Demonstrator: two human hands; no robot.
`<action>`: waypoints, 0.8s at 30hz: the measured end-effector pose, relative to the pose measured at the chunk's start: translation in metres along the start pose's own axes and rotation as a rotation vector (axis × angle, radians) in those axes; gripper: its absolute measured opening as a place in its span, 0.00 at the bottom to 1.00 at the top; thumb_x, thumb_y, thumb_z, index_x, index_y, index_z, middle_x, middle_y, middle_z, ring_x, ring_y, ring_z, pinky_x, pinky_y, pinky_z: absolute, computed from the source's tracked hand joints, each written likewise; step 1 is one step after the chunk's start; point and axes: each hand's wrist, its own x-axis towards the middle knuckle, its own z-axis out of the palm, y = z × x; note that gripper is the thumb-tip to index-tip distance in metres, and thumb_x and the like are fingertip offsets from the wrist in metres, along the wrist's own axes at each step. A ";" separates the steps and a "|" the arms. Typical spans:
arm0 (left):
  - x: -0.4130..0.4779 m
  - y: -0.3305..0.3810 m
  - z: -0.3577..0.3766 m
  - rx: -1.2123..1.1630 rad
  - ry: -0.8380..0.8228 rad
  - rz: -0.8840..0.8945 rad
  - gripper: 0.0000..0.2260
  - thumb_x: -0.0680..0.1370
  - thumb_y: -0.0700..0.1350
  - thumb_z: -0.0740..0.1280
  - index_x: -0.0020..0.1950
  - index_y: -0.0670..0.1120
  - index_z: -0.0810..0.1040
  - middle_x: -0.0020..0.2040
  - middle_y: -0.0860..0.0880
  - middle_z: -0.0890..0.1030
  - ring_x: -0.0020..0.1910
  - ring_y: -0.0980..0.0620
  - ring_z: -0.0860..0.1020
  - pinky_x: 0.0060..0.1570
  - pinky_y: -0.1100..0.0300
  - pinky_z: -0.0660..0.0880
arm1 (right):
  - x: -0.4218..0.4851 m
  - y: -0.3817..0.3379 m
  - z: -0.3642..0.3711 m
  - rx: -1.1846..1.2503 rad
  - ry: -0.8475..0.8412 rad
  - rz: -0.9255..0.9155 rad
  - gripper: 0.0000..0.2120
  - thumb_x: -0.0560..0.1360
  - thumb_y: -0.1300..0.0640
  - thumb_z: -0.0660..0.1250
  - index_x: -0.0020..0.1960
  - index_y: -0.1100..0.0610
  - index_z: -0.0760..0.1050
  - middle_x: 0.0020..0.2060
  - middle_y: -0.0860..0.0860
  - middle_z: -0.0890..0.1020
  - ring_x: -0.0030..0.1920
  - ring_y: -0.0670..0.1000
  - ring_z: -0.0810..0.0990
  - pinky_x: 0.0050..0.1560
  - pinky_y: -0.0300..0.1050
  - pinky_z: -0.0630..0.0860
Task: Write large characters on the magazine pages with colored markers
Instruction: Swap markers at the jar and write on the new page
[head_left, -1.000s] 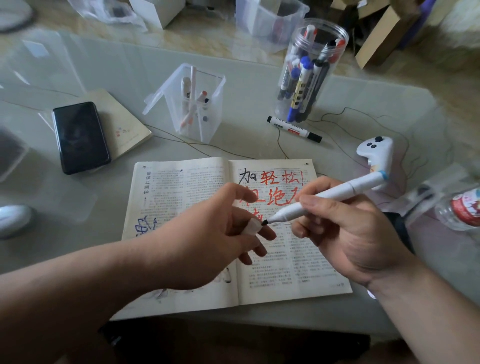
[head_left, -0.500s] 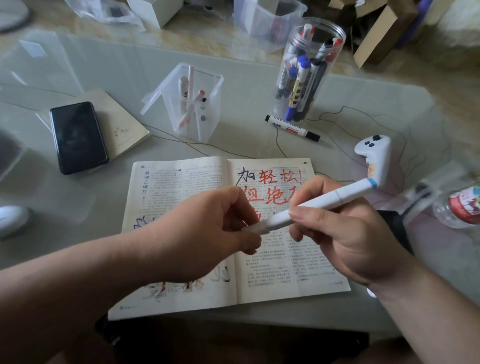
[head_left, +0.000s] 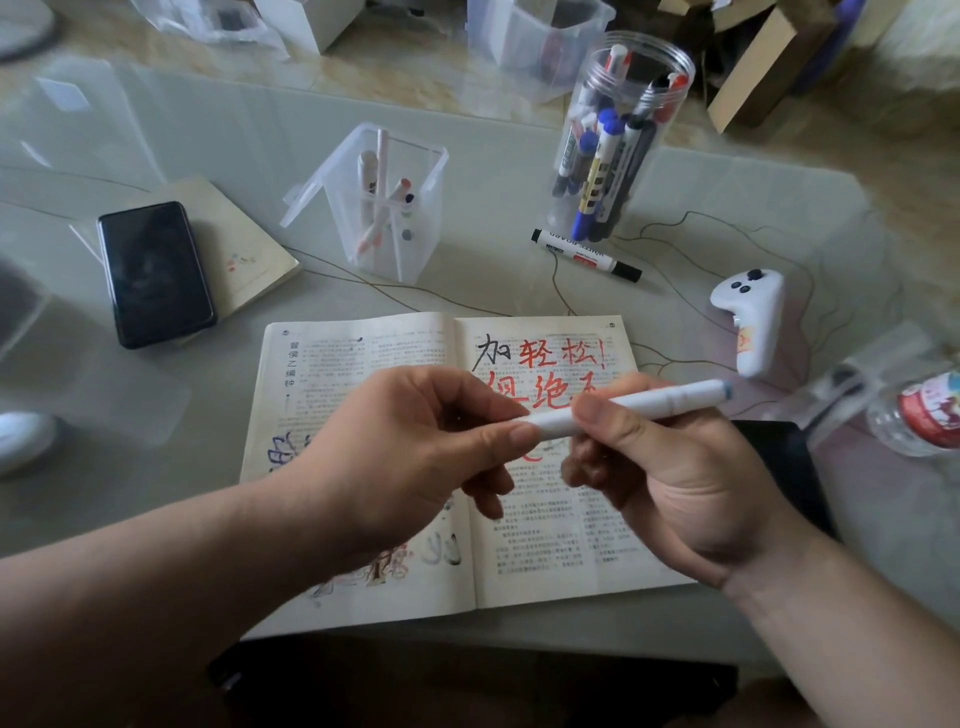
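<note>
While both hands hover over the open magazine (head_left: 363, 364) near the table's (head_left: 519, 208) near edge, left hand (head_left: 415, 462) pinches the white marker's (head_left: 639, 408) left end, right hand (head_left: 670, 478) grips its barrel. Red and black characters (head_left: 540, 356) fill the right page top; marker jar (head_left: 618, 140) stands far right.

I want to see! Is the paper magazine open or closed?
Open: the printed paper magazine lies spread flat, both pages showing, red characters on the right.
</note>
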 end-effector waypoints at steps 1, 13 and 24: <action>-0.002 -0.001 0.002 -0.012 0.020 -0.007 0.10 0.67 0.46 0.76 0.44 0.42 0.84 0.31 0.40 0.83 0.28 0.46 0.81 0.32 0.58 0.77 | 0.000 0.002 0.000 0.008 -0.016 0.019 0.05 0.65 0.59 0.75 0.35 0.59 0.81 0.28 0.57 0.76 0.28 0.52 0.75 0.33 0.44 0.76; 0.000 -0.007 -0.014 0.607 0.020 0.014 0.04 0.74 0.56 0.72 0.47 0.59 0.83 0.38 0.56 0.84 0.35 0.50 0.82 0.35 0.52 0.81 | 0.012 -0.009 -0.018 -0.016 0.102 -0.036 0.05 0.68 0.63 0.74 0.42 0.60 0.79 0.30 0.54 0.72 0.29 0.48 0.65 0.27 0.39 0.65; 0.004 -0.015 -0.005 0.745 -0.123 -0.026 0.05 0.77 0.58 0.70 0.48 0.59 0.82 0.40 0.65 0.82 0.37 0.65 0.80 0.34 0.69 0.75 | 0.010 0.014 -0.015 -0.341 0.049 0.133 0.06 0.74 0.58 0.73 0.45 0.61 0.82 0.33 0.54 0.80 0.29 0.48 0.71 0.33 0.43 0.72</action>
